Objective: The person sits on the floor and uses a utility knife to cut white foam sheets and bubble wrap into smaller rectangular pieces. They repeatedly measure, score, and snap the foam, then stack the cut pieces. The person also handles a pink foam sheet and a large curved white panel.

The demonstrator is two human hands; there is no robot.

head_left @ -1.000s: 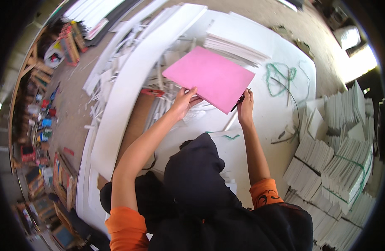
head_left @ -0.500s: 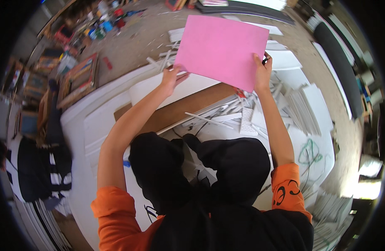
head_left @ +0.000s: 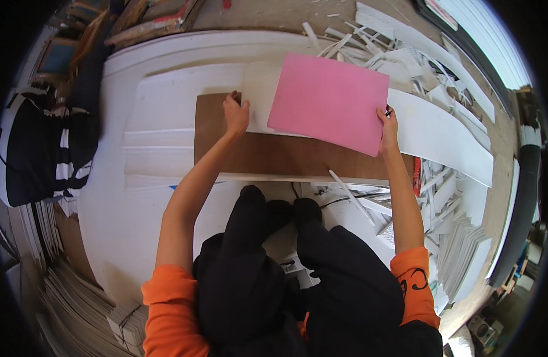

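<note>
A flat pink sheet (head_left: pixel 330 101) hangs tilted above the boards, gripped at its right edge by my right hand (head_left: pixel 388 128). A small dark object (head_left: pixel 389 111) shows among that hand's fingers; its kind is not clear. My left hand (head_left: pixel 236 116) is off the sheet, its fingers curled over the left part of a brown board (head_left: pixel 256 154), beside the end of a long white strip (head_left: pixel 443 128). Whether those fingers pinch anything is hidden. The strip lies along the board and runs behind the pink sheet to the right.
White offcuts (head_left: pixel 443 190) lie heaped at the right, near stacked white sheets (head_left: pixel 461 253). More scraps (head_left: pixel 399 59) lie beyond the strip. A thin white stick (head_left: pixel 351 196) rests near my knees. A black-and-white bag-like bundle (head_left: pixel 47 146) is at the far left, above stacked strips (head_left: pixel 77 309).
My left hand has let go of the pink sheet and moved to the brown board. The sheet, still in my right hand, is lower in view. My view has turned and tilted down.
</note>
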